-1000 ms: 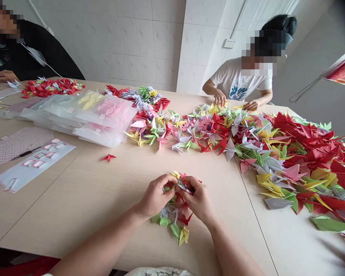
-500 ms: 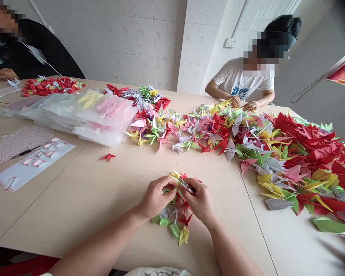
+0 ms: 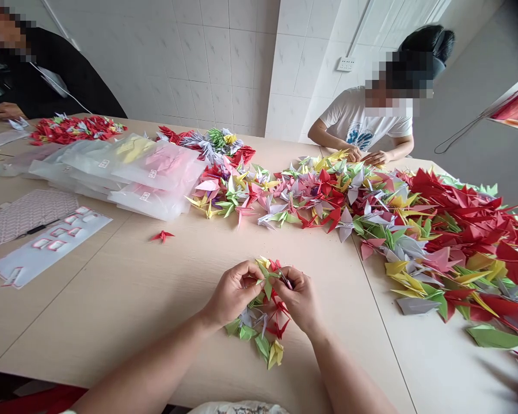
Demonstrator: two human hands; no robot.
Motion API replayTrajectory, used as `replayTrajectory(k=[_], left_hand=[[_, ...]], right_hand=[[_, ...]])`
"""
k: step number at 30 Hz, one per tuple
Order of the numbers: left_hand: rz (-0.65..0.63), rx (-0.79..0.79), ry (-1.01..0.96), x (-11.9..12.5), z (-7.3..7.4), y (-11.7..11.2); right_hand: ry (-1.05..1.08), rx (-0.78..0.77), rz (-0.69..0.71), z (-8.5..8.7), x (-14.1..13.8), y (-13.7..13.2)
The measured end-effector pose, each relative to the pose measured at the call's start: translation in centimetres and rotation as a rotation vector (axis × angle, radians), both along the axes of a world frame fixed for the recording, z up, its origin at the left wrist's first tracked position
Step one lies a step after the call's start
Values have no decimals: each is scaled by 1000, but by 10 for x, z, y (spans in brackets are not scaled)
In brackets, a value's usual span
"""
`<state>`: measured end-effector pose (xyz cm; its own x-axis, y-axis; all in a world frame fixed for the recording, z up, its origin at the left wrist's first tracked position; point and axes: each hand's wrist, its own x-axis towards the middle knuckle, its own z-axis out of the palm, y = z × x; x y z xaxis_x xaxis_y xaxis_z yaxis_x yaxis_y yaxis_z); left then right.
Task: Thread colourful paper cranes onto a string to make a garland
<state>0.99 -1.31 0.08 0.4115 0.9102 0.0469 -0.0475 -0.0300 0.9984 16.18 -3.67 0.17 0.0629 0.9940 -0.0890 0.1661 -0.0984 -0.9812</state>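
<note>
Between my two hands a light green paper crane (image 3: 267, 282) is held up with its wings spread. My left hand (image 3: 237, 290) pinches its left side between thumb and fingertips. On the other side my right hand (image 3: 299, 296) pinches the crane too, and a small dark metal tool (image 3: 287, 282), mostly hidden, is tucked in its fingers. Below and behind the hands lies a small group of folded paper cranes, among them a red crane (image 3: 278, 328), a green one (image 3: 263, 345) and a yellow one (image 3: 275, 353).
A large heap of coloured paper cranes (image 3: 457, 230) spreads over the right and back. Clear plastic bags (image 3: 155, 172) are piled left of it. A lone red crane (image 3: 163, 236), a label sheet (image 3: 90, 221) and a cutter (image 3: 37, 229) lie leftward. Two people sit across the table.
The green crane between my fingers now shows opened out, its wings spread. My right fingers have shifted slightly and the metal tool is less visible.
</note>
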Motion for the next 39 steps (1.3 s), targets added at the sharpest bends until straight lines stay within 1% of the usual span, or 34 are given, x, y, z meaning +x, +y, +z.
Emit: replayTrajectory(k=[5,8,13,16,19,21,23,26,28,34,39], left_hand=[[3,-13,-32,0,-1,1],[8,0,-14,0,-1,2],[47,-18,-13,-1,1,4],[70,-28,-20,-1,2,6],[97,-24,-1,-3,1,7],[112,-26,20,-3,0,7],[126,-27,40,-4,-1,8],[142,-15,56,-4,-2,9],[150,-4,58,-4,-2,9],[162,23,98,-3,-3,8],[182,120,177,-2,-6,7]], right_hand=[[9,-6,12,0,-1,-1],[13,-4,43,-1,1,0],[58,39,93,6,9,-1],[77,69,143,11,13,-2],[64,46,208,12,15,-4],[19,45,234,11,15,-4],[-86,70,242,9,14,-4],[-310,151,200,7,11,-4],[-415,199,166,5,10,-4],[-535,226,128,-1,9,-4],[-587,224,111,-2,9,-3]])
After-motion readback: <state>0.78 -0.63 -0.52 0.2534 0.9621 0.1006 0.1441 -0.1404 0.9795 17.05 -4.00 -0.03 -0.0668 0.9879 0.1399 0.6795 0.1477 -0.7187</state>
